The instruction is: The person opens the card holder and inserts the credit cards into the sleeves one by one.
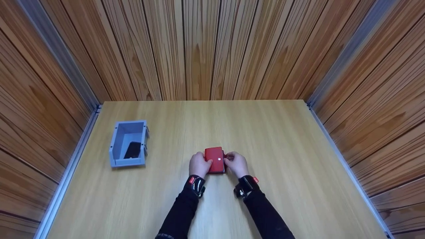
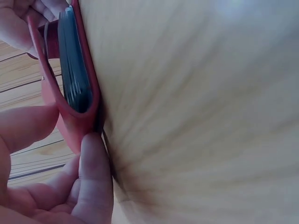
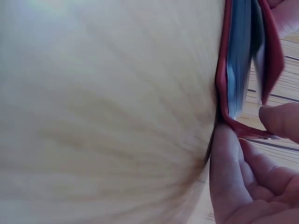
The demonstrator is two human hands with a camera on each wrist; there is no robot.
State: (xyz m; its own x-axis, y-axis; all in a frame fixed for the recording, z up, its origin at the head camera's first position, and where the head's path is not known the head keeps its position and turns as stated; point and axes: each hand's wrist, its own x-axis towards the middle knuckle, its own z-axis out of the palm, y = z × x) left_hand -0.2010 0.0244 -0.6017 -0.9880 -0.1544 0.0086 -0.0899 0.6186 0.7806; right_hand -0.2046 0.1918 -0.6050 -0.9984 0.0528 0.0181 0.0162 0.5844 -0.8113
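A small red card holder [image 1: 213, 159] with a round silver snap lies near the middle of the table. My left hand [image 1: 199, 164] grips it by the spine, thumb on the front cover and fingers at the back edge. In the left wrist view, a stack of dark plastic card sleeves [image 2: 74, 65] shows inside the folded cover. On the opposite side, my right hand [image 1: 236, 163] holds the short red closure strap [image 3: 252, 131] between thumb and fingers. The front cover [image 3: 272, 58] stands somewhat apart from the sleeves in the right wrist view.
To the left on the wooden table [image 1: 265, 132] stands a grey-blue plastic bin [image 1: 127, 162]. A flat black object [image 1: 133, 150] lies inside it, toward its right side. Wood-panelled walls [image 1: 199, 49] enclose the table at the back and both sides.
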